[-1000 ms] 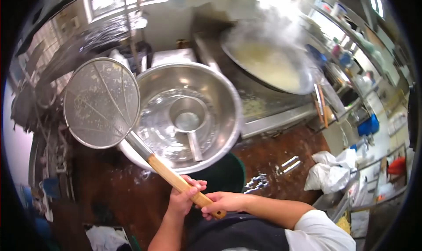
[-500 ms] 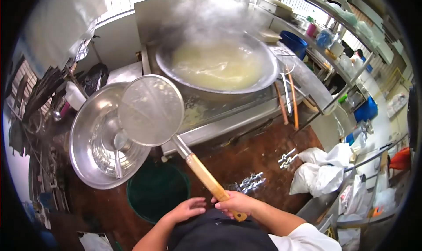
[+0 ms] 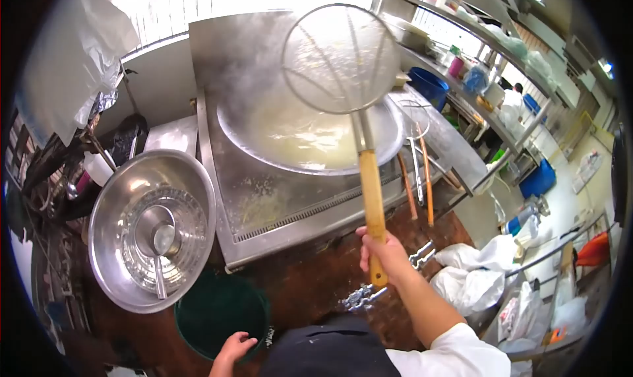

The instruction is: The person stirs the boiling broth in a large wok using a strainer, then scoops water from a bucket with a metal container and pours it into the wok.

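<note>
Two hands, now parted: my right [image 3: 386,255] alone grips the strainer [image 3: 338,60], swung from bowl [image 3: 109,245] toward wok [image 3: 316,170]; my left [image 3: 237,345] hangs empty.

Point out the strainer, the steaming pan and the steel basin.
Strainer [image 3: 341,60], head view: middle of its mesh.
Steaming pan [image 3: 310,170], head view: front rim.
Steel basin [image 3: 109,232], head view: inner left wall.

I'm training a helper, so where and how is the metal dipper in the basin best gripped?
Grip the handle near its free end, probably from above on the wearer's side: it runs straight from the cup toward the basin's near rim.
</note>
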### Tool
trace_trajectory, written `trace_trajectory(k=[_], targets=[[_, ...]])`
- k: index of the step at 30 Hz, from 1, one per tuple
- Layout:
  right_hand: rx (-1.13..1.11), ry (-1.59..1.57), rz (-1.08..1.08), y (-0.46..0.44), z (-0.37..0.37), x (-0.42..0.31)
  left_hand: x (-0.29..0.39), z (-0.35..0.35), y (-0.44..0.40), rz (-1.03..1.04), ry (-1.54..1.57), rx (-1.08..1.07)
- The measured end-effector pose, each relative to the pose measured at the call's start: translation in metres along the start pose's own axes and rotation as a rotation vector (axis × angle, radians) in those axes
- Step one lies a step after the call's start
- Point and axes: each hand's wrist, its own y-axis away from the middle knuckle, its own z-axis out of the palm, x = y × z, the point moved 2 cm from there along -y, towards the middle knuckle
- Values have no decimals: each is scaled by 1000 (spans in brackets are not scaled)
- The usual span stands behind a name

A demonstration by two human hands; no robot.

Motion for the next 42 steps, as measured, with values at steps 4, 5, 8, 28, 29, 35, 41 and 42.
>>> trace_trajectory(k=[4,5,8,28,29,35,41,42], targets=[[63,-40,20,-71,-44,-35,16,-1,-26,23,-49,13],[36,-9,2,-96,-61,-44,16,1,-32,-23,-33,7],[126,65,74,-162,-107,-70,17,6,-45,-136,-67,103],[310,1206,314,-478,-208,-114,4,118,-48,-517,507,215],[254,1207,383,-480,-202,-112,7,119,-50,-496,521,229],[-40,1072,413,-471,-177,-74,17,123,-50,-542,585,235],[-173,661,568,-409,-122,-69,-6,107,-36,-625,571,180],[-255,616,588,-399,-116,-69,-6,101,-33,-623,563,179]])
